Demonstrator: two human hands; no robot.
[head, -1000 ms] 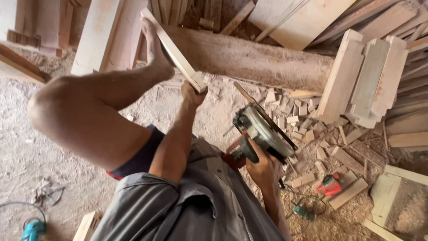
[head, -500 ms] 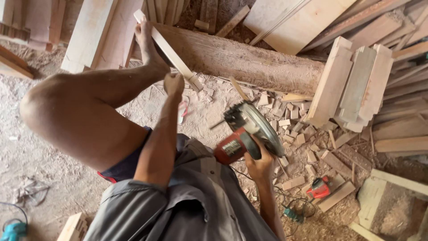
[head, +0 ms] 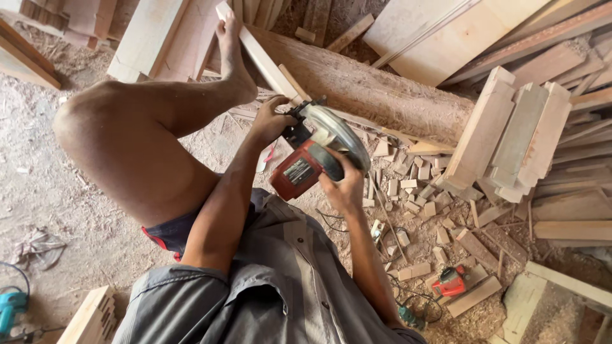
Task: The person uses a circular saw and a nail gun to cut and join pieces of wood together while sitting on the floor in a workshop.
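My left hand [head: 271, 121] grips the near end of a narrow wooden plank [head: 255, 54] that leans up and away, with my bare left foot [head: 233, 57] pressed against its side. My right hand [head: 341, 185] holds a red and grey circular saw [head: 319, 150] by its handle. The saw's round blade guard sits right beside my left hand at the plank's lower end. My raised left knee [head: 95, 127] fills the left of the view.
A thick log [head: 382, 95] lies behind the plank. Several small wood offcuts [head: 414, 191] litter the sawdust floor. Stacked boards [head: 516, 134] stand at right. A small red tool [head: 449, 280] lies lower right, a teal power tool [head: 9, 309] at lower left.
My right hand has brought the saw up and left, from beside my body to the plank's lower end. My left hand has slid down the plank toward me.
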